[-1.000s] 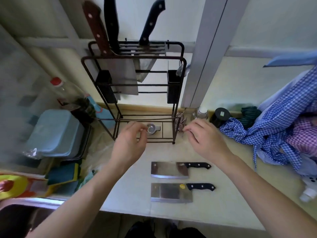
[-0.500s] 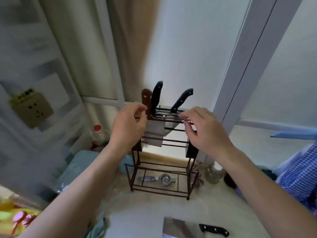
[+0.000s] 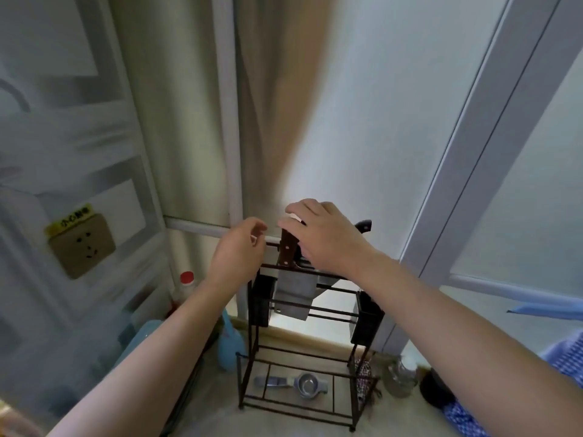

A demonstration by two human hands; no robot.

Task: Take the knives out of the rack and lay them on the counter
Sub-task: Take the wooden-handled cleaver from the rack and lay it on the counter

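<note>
A dark wire knife rack (image 3: pixel 315 310) stands on the counter (image 3: pixel 208 414) against the wall. A brown-handled cleaver (image 3: pixel 295 294) hangs in its top slots, blade down. The tip of a black knife handle (image 3: pixel 364 225) pokes out behind my right hand. My right hand (image 3: pixel 325 238) lies over the knife handles, its fingers curled at the top of the brown handle; any grip is hidden. My left hand (image 3: pixel 239 257) hovers just left of the rack's top rail, fingers apart and holding nothing.
A small metal strainer (image 3: pixel 307 384) lies on the rack's bottom shelf. A red-capped bottle (image 3: pixel 186 279) and a blue object (image 3: pixel 230 339) stand to the left, a glass jar (image 3: pixel 400 376) and blue checked cloth (image 3: pixel 564 357) to the right. A wall socket (image 3: pixel 82 247) is at left.
The view tilted further up, so the cleavers on the counter left the frame. My right hand moved left onto the knife handles. My left hand came off the rack and shifted left.
</note>
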